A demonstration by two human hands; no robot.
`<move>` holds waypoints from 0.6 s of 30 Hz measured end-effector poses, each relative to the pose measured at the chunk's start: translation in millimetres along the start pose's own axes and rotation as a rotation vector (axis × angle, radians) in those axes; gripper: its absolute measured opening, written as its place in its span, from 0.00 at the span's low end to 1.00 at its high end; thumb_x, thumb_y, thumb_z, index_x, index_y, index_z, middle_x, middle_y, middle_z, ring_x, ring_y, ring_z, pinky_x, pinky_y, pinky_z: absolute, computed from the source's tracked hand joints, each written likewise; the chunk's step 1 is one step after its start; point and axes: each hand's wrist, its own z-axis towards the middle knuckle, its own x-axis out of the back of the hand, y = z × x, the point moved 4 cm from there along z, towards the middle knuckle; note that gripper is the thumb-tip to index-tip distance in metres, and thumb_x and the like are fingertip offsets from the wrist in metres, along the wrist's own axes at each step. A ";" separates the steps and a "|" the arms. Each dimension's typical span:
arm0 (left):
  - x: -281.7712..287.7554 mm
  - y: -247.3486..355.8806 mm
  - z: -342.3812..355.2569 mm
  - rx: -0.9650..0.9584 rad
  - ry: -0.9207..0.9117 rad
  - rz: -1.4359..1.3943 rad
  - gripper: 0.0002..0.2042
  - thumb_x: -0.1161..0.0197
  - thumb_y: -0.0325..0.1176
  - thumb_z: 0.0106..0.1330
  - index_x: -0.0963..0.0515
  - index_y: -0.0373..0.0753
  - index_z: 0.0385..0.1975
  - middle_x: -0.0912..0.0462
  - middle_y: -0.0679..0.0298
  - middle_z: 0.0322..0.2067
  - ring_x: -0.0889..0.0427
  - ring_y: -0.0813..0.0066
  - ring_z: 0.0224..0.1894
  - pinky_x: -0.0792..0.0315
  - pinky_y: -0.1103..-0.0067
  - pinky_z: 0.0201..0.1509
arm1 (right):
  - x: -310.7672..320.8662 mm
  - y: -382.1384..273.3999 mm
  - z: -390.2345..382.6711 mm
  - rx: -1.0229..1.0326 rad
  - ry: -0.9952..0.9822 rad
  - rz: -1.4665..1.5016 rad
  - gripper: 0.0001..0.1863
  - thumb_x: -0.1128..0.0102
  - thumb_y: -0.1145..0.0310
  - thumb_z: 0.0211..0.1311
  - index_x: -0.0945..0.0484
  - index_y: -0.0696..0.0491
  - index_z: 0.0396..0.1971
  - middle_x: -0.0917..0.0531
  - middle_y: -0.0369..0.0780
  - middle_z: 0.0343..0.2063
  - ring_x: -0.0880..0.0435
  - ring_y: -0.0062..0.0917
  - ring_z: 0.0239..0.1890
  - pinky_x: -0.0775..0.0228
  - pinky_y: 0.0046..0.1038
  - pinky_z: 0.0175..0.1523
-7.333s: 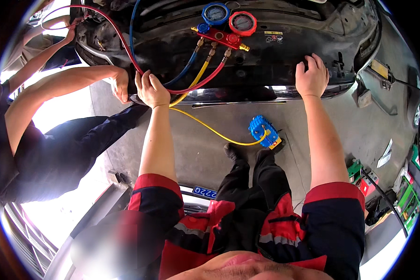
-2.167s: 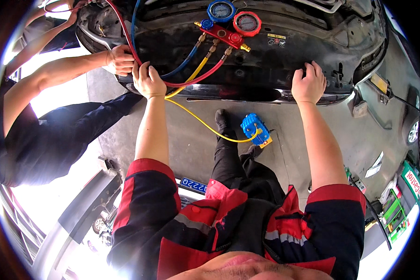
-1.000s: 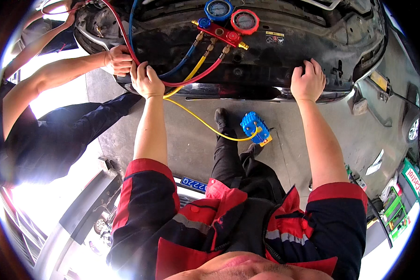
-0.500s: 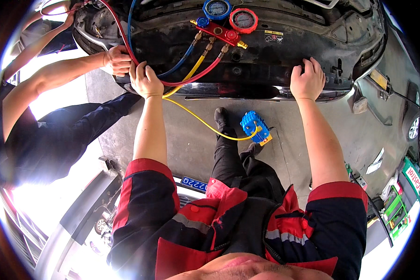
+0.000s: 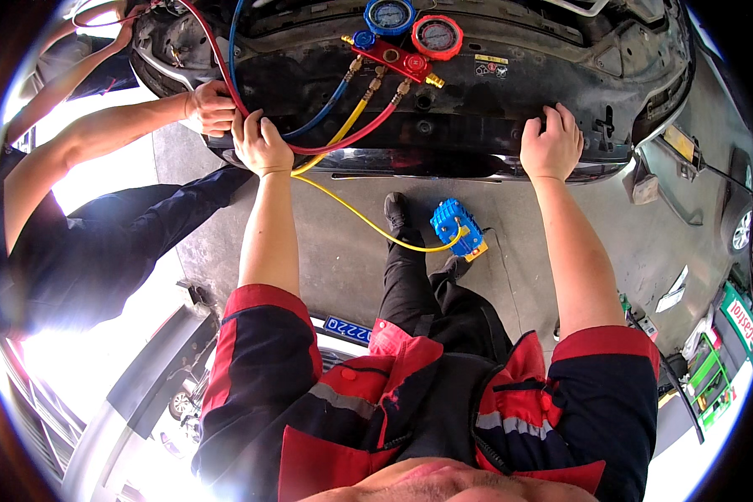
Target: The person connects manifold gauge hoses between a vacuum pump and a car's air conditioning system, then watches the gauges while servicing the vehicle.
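My left hand [image 5: 262, 144] rests on the front edge of a car's open engine bay, fingers apart and bent over the dark front panel [image 5: 468, 125]. A red hose [image 5: 343, 142] passes beneath or beside its fingers; I cannot see a grip on it. My right hand [image 5: 552, 144] lies on the same edge farther right, thumb and fingers apart, holding nothing. Between and beyond my hands lies a red manifold gauge set [image 5: 391, 55] with a blue-rimmed gauge [image 5: 389, 14] and a red-rimmed gauge [image 5: 437, 37]. Blue hose [image 5: 330, 109] and yellow hose [image 5: 350, 124] also leave it.
A co-worker's hand [image 5: 212, 109] rests on the panel just left of mine, with their leg [image 5: 167, 209] below. On the floor near my feet stands a blue pump [image 5: 452, 219], joined to the yellow hose. A wheel [image 5: 740, 230] and green rack [image 5: 714, 381] are at right.
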 end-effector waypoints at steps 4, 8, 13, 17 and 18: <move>-0.4 0.3 0.2 -0.002 0.001 0.001 0.12 0.44 0.39 0.64 0.17 0.44 0.40 0.24 0.51 0.58 0.23 0.48 0.55 0.30 0.60 0.59 | 0.0 0.1 0.0 0.000 0.006 0.001 0.17 0.45 0.59 0.60 0.14 0.49 0.43 0.19 0.38 0.55 0.21 0.35 0.58 0.38 0.44 0.67; -0.6 -0.7 -0.1 -0.002 0.005 0.007 0.12 0.45 0.39 0.64 0.16 0.44 0.40 0.24 0.51 0.58 0.23 0.48 0.55 0.30 0.60 0.59 | 0.4 -0.1 -0.1 0.000 0.009 0.003 0.17 0.46 0.59 0.60 0.14 0.49 0.43 0.19 0.38 0.55 0.21 0.35 0.58 0.38 0.44 0.67; -0.5 -0.4 -1.0 0.000 0.002 0.004 0.12 0.45 0.39 0.64 0.16 0.44 0.40 0.23 0.51 0.57 0.23 0.48 0.55 0.30 0.60 0.58 | -0.8 0.7 -0.6 -0.003 -0.004 0.004 0.17 0.46 0.59 0.60 0.15 0.49 0.43 0.19 0.39 0.55 0.21 0.35 0.58 0.38 0.45 0.67; 0.4 1.0 0.0 -0.005 -0.001 0.001 0.12 0.45 0.39 0.64 0.16 0.44 0.40 0.23 0.51 0.57 0.23 0.49 0.54 0.29 0.60 0.58 | 0.8 0.6 0.1 -0.005 -0.010 0.007 0.17 0.46 0.59 0.60 0.15 0.49 0.43 0.19 0.39 0.55 0.21 0.35 0.58 0.38 0.45 0.67; 0.5 1.4 0.2 -0.009 0.002 0.007 0.12 0.45 0.39 0.64 0.16 0.44 0.40 0.23 0.51 0.57 0.23 0.49 0.54 0.29 0.60 0.58 | 2.0 -0.5 0.5 -0.006 -0.008 0.003 0.17 0.46 0.59 0.60 0.14 0.49 0.43 0.19 0.39 0.55 0.22 0.35 0.58 0.38 0.45 0.67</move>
